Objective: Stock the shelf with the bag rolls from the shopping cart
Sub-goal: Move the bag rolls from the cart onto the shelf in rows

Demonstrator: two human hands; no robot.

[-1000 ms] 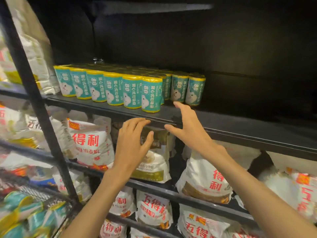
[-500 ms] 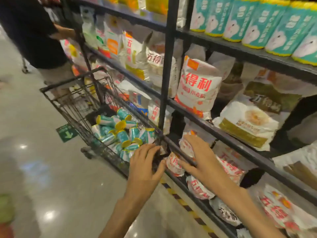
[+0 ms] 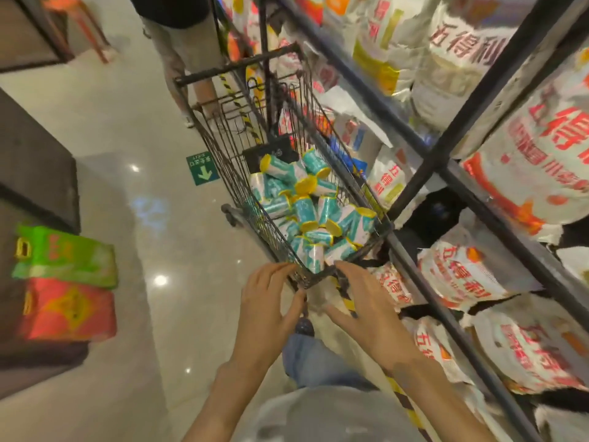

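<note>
At far left, a green carton [image 3: 65,252] sits on top of a red carton [image 3: 68,309], both against a dark fixture. A green floor sign with a white arrow [image 3: 202,168] lies on the glossy floor [image 3: 127,122], just left of the shopping cart. Beyond the cart, a second person's legs [image 3: 178,59] are partly visible.

The black wire shopping cart [image 3: 216,135] stands alongside the shelving. The bag rolls [image 3: 306,212] (teal wrappers, yellow ends) lie in a loose heap inside its basket, none in hand.

The left hand [image 3: 267,314] hovers at the near end of the cart, fingers extended and slightly spread, holding nothing; its fingertips are at the basket's near rim, contact not determinable. The right hand [image 3: 366,314] is beside it, fingers likewise relaxed and extended, empty, its fingertips near the same rim.

To the right, the black metal shelf [image 3: 478,224] carries white flour bags with red lettering [image 3: 535,173] on several tiers.
</note>
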